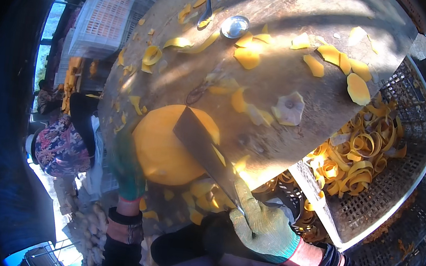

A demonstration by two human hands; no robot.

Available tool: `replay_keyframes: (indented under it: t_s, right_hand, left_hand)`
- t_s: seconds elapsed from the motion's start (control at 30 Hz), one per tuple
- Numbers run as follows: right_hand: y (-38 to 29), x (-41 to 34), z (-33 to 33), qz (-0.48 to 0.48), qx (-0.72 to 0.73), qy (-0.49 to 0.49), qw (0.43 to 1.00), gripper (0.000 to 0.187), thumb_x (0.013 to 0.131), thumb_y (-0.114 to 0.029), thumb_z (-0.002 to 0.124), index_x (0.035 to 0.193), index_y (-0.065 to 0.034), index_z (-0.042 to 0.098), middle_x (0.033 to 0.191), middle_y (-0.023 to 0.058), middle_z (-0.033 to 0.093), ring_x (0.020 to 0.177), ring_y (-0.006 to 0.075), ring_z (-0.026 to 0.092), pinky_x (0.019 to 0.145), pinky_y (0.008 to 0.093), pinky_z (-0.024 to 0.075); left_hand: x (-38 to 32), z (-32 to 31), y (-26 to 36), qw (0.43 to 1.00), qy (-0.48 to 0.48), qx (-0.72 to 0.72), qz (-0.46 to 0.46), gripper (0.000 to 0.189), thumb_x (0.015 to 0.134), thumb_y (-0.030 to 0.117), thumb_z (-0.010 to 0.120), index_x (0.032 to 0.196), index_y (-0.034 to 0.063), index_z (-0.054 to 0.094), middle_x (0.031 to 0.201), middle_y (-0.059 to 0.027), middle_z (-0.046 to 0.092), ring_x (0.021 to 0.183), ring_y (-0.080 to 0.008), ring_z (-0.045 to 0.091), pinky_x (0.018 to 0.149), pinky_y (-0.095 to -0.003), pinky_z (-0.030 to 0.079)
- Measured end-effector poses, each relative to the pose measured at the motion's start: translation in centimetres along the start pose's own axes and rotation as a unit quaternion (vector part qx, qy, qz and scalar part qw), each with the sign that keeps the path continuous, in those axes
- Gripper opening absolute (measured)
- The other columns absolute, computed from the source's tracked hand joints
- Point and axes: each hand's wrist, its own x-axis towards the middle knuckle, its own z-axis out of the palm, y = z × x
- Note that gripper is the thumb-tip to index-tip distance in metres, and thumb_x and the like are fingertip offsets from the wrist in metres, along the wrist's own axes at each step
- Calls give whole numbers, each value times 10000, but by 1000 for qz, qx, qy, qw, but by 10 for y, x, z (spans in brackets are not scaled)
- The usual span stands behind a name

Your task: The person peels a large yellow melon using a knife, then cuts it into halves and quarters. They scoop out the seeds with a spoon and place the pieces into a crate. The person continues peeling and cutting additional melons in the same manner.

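Observation:
A large peeled orange pumpkin [166, 147] sits near the table's edge in front of me. My right hand [265, 224], in a knit glove with a teal cuff, grips a broad-bladed knife [205, 149]. The dark blade slants up and left across the pumpkin's right side; whether it cuts into the flesh is unclear. Along the pumpkin's left side is my left hand [129, 167] in a green glove, blurred, its fingers indistinct. Flat orange slices [210, 197] lie just below the pumpkin.
A wooden table [259, 134] carries scattered slices [248, 57], a spoon [207, 9] and a shiny metal bowl [235, 26]. At right, a plastic crate [400, 168] holds curled peelings [354, 155]. White crates [104, 16] stand far left. Two other people are at left, one in a floral garment [61, 148].

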Motion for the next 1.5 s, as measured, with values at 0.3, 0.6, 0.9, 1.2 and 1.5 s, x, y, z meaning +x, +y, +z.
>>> replay_keyframes:
  t_s: [0.3, 0.6, 0.9, 1.2, 1.5]
  right_hand:
    - [17, 87, -4, 194, 180, -114, 957, 395, 1003, -246, 506, 1312, -1, 521, 692, 153, 640, 582, 279, 651, 556, 379, 509]
    - [27, 106, -16, 171, 147, -40, 974, 376, 1005, -325, 498, 1033, 27, 627, 667, 138, 630, 545, 237, 605, 566, 377, 495]
    - [18, 47, -144, 261, 227, 271, 898, 233, 1007, -230, 484, 938, -29, 580, 638, 36, 520, 463, 143, 519, 418, 301, 450]
    - [-30, -14, -129, 189, 210, 185, 941, 279, 975, -237, 657, 1143, -14, 648, 728, 9, 601, 559, 109, 532, 530, 284, 462]
    - [-43, 3, -53, 117, 193, 140, 964, 130, 972, -93, 572, 872, -19, 610, 626, 59, 599, 469, 155, 546, 429, 276, 426]
  left_hand:
    - [-2, 7, -19, 994, 58, -84, -25, 388, 1050, 193, 487, 1351, -46, 540, 1330, -157, 592, 1211, -242, 575, 1068, -386, 441]
    - [7, 9, 12, 993, 79, 70, -53, 354, 1038, 216, 511, 1276, -16, 633, 1165, -163, 694, 1077, -252, 652, 935, -356, 486]
    - [5, 16, 11, 985, 136, 106, 1, 339, 1003, 311, 568, 1049, 6, 708, 893, -219, 684, 791, -359, 659, 708, -417, 497]
    - [20, -51, 0, 989, -106, 75, 69, 684, 817, 450, 777, 1376, 122, 559, 1307, -180, 624, 1198, -346, 599, 1015, -447, 464]
    - [-32, -67, -42, 956, -116, 267, -24, 926, 624, 637, 805, 1344, 113, 551, 1345, -186, 559, 1267, -373, 518, 1054, -485, 420]
